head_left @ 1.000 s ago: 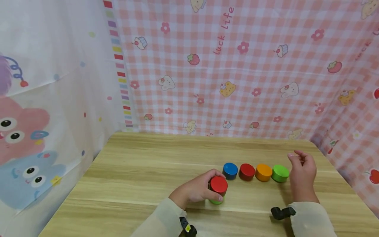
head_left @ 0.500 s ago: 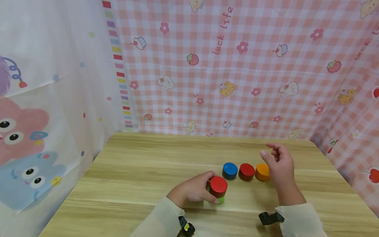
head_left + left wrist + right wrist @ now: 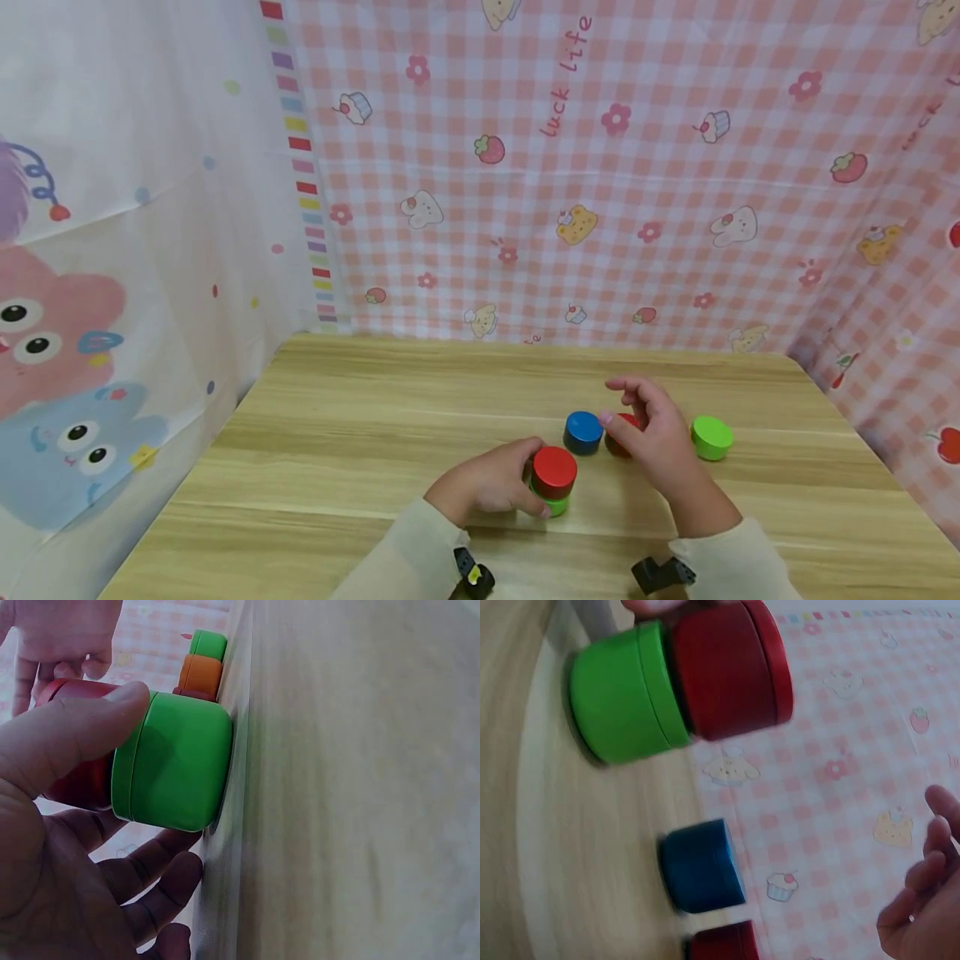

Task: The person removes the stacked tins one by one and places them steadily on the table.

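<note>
On the table, a red cylinder block (image 3: 554, 471) stands on a green cylinder block (image 3: 174, 761), forming a two-piece stack. My left hand (image 3: 495, 482) holds this stack from the left, its thumb (image 3: 94, 731) across the seam between the two and its fingers behind. My right hand (image 3: 660, 442) is in the air with loosely bent fingers and nothing in them. It hovers over the row, partly covering another red cylinder block (image 3: 724, 943). A blue cylinder block (image 3: 582, 433) stands left of that one. The orange cylinder block (image 3: 200, 673) is hidden behind the right hand in the head view.
A second green cylinder block (image 3: 712, 437) stands at the row's right end. The wooden table (image 3: 375, 417) reaches back to a pink checked cloth (image 3: 465, 192). A white printed cloth (image 3: 187, 250) hangs at the left. Both wrists carry small black mounts.
My right hand has moved left from beside the right green block, across the row, to above the red one. The left hand stays at the stack, its thumb shifted slightly. The blocks have not moved.
</note>
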`<state>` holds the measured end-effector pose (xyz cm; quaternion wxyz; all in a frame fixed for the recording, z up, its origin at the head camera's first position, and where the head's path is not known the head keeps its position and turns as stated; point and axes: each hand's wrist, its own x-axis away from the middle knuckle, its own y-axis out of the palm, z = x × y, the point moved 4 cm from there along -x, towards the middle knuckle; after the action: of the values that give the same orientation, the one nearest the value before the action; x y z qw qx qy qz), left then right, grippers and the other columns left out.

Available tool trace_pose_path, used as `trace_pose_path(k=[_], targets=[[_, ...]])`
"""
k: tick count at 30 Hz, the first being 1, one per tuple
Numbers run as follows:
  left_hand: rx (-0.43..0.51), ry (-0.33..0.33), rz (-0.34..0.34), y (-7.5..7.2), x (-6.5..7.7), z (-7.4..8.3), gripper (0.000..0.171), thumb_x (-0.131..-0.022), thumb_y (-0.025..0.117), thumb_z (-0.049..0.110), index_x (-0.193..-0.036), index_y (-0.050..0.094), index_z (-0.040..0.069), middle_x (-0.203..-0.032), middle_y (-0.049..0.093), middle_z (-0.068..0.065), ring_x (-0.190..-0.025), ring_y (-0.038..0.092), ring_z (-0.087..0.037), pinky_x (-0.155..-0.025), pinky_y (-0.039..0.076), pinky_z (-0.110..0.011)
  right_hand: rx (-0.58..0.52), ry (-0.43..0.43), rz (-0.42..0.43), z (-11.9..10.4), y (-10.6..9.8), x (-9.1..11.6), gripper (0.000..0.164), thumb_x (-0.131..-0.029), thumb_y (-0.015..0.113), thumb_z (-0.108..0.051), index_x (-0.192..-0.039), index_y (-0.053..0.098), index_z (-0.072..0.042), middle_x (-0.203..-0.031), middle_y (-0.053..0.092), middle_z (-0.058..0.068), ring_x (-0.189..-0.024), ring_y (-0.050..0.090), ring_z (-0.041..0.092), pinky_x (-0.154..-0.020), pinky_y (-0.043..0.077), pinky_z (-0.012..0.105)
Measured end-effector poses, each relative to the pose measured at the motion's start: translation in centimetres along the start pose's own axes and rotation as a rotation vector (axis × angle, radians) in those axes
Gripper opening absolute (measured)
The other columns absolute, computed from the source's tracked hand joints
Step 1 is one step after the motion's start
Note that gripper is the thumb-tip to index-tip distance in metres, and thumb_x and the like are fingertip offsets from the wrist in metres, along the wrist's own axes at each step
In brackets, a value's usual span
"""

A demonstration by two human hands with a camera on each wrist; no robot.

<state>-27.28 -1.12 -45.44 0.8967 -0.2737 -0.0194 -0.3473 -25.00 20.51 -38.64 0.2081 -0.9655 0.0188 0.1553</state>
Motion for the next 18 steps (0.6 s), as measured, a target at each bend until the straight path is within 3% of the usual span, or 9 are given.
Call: trace_pose_path(k=[7,15,18], targets=[[-0.034,0.015,0.017,0.0,0.2,0.3,0.060,-0.079,0.091,0.008,-0.130,0.060,0.017,-0.122,0.067,0.007,-0.121,0.060,-0.017,-0.119,0.037,-0.054,0.057,-0.102,-0.180,0.4,1.9,0.2,0.044,-0.095,0.079,-0.019,-0.135,0.064,-0.012,-0.120,0.057,0.013,-0.099,0.051,0.037,-0.076,0.048,0.029],[-0.083,0.029,0.034,0.1,0.4,0.6,0.056,-0.079,0.091,0.008,-0.125,0.061,0.017,-0.115,0.066,0.009,-0.110,0.060,-0.011,-0.112,0.044,-0.043,0.098,-0.050,-0.372,1.0,3.9,0.3,0.059,-0.088,0.087,-0.032,-0.140,0.062,-0.018,-0.140,0.057,0.010,-0.127,0.051,0.037,-0.105,0.047,0.059],[-0.104,0.037,0.040,0.1,0.3,0.5,0.052,-0.078,0.091,0.010,-0.121,0.062,0.018,-0.110,0.065,0.011,-0.104,0.060,-0.010,-0.105,0.046,-0.037,0.108,-0.011,-0.424,1.3,4.6,0.5,0.062,-0.085,0.089,-0.036,-0.139,0.063,-0.018,-0.141,0.056,0.008,-0.131,0.050,0.038,-0.110,0.044,0.063]])
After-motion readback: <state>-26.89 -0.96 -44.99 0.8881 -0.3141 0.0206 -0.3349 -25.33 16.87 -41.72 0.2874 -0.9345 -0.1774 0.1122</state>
